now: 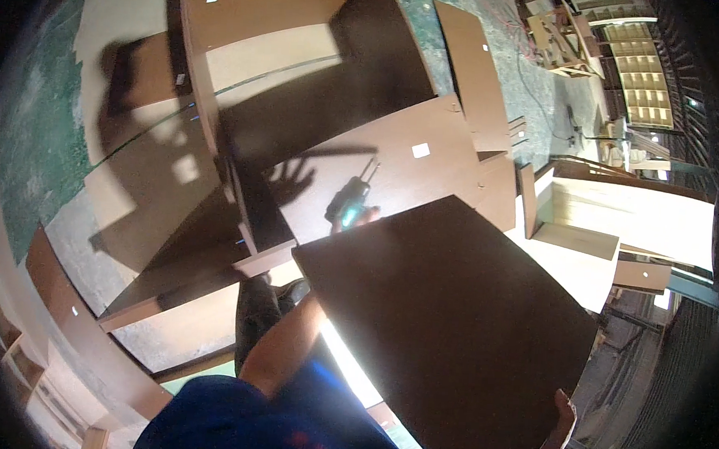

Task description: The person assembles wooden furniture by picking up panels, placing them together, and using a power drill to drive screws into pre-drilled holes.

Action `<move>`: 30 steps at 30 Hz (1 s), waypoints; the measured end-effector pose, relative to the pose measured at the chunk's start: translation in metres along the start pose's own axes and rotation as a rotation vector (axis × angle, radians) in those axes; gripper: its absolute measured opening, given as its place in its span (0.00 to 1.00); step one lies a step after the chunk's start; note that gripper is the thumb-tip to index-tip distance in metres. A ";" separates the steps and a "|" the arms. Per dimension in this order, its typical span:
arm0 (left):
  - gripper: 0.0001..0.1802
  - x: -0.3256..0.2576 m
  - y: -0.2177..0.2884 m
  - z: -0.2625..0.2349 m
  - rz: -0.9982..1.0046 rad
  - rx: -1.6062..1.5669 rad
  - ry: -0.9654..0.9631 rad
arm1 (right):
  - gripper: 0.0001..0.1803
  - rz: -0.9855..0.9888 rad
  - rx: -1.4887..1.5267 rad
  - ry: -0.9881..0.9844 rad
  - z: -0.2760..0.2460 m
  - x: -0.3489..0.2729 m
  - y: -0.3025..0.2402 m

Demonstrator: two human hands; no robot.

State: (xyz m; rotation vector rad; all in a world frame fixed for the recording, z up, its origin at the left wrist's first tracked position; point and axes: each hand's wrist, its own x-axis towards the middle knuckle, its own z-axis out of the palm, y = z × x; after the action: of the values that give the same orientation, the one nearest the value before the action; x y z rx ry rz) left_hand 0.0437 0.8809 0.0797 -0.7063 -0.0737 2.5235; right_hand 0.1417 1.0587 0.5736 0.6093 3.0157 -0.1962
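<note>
A large dark brown panel (443, 335) is tilted in front of me, covering much of the lower middle. My right hand (563, 412) grips its right edge near the lower corner, fingers curled over the rim. Beyond the panel's far left edge, my left hand (366, 218) is closed on a dark and teal power drill (350, 201) whose thin bit points away. Part of this hand and its wrist is hidden behind the panel. Under the drill lies a lighter brown board (412, 150) with a small white sticker, belonging to or leaning on an open brown cabinet carcass (211, 111).
Another brown board (473, 76) lies on the green floor beyond the carcass. A pale open box unit (628, 222) stands at the right. On the left is a long brown board (67, 290). Wooden frames (564, 40) and a red hose (501, 8) are farther back.
</note>
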 end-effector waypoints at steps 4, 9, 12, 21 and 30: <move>0.33 0.019 -0.042 0.032 -0.098 -0.075 -0.069 | 0.21 0.024 -0.026 0.064 -0.018 -0.011 0.003; 0.33 0.025 -0.054 0.040 -0.154 -0.085 -0.148 | 0.24 -0.012 -0.009 0.120 -0.013 0.001 0.012; 0.33 0.024 -0.054 0.042 -0.169 -0.095 -0.191 | 0.26 -0.061 -0.015 0.133 -0.013 0.020 0.008; 0.33 0.002 -0.006 0.004 -0.114 -0.022 -0.231 | 0.33 -0.230 0.087 -0.160 0.030 0.098 -0.024; 0.25 0.014 0.029 -0.070 0.301 0.408 0.384 | 0.34 -0.264 0.241 -0.306 0.112 0.138 -0.093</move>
State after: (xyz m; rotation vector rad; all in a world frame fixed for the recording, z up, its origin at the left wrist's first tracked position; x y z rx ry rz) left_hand 0.0546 0.8567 0.0072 -1.0697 0.7068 2.5033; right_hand -0.0180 1.0113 0.4616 0.1675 2.7793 -0.6119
